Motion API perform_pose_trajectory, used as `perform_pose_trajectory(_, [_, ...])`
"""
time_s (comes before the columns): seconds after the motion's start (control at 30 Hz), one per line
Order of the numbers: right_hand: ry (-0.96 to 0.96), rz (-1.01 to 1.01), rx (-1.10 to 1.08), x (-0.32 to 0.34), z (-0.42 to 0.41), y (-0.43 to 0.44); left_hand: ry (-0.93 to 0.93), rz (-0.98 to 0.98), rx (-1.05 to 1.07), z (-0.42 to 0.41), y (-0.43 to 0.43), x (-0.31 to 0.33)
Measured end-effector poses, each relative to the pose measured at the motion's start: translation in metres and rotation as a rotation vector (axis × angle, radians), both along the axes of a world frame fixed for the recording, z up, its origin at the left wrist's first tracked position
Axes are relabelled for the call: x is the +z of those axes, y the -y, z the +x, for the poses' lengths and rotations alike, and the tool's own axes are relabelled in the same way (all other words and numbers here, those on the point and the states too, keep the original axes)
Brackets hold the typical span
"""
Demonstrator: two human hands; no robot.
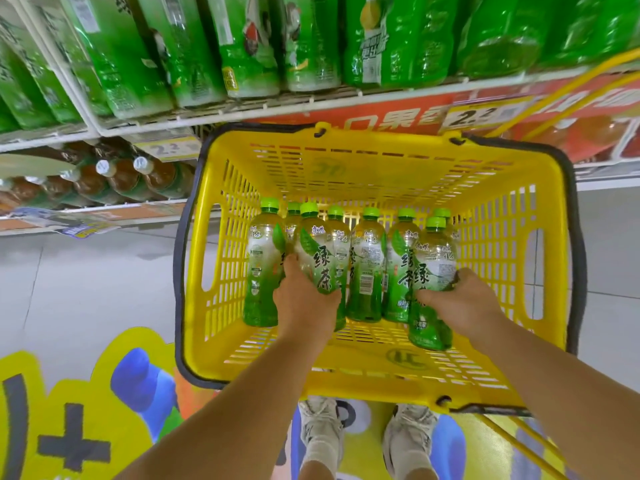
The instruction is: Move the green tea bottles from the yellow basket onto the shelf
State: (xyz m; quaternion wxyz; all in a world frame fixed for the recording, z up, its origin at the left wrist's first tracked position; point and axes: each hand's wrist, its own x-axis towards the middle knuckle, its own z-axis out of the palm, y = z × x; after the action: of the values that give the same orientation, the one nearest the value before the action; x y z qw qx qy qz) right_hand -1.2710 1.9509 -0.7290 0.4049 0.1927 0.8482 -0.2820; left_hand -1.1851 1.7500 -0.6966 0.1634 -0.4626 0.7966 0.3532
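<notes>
Several green tea bottles with green caps stand in the yellow basket [491,237] below me. My left hand [304,303] grips one bottle [317,251] near the left of the group. My right hand [460,303] grips another bottle [433,271] at the right, nearest me. Between them stand a bottle [367,271] and another [398,268]; one more [261,268] stands at the far left. The shelf [311,105] above the basket holds a row of large green bottles.
The basket has a dark rim and yellow handles [561,95] reaching up to the right. A lower shelf [104,209] at left holds brown tea bottles. My shoes [322,427] stand on a colourful floor sticker [86,410] under the basket.
</notes>
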Motion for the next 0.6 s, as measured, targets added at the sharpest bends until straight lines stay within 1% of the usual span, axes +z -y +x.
perform_pose_trajectory(0.13, [-0.021, -0.096, -0.02, 0.005, 0.002, -0.002, 0.114, 0.091, 0.092, -0.008, 0.0, -0.002])
perform_pose_trajectory(0.27, [0.005, -0.2, -0.062, 0.01, 0.004, -0.001, 0.152, 0.304, 0.237, -0.013, 0.005, -0.003])
perform_pose_trajectory(0.33, [0.022, -0.241, -0.058, 0.015, 0.004, 0.0, 0.157, 0.391, 0.272, -0.013, 0.008, 0.001])
perform_pose_trajectory(0.43, [0.035, -0.294, -0.052, 0.029, 0.005, 0.001, 0.127, 0.456, 0.273, -0.009, 0.01, 0.011])
perform_pose_trajectory(0.6, [-0.015, -0.336, -0.062, 0.07, 0.011, 0.005, 0.01, 0.455, 0.184, -0.002, 0.01, 0.057])
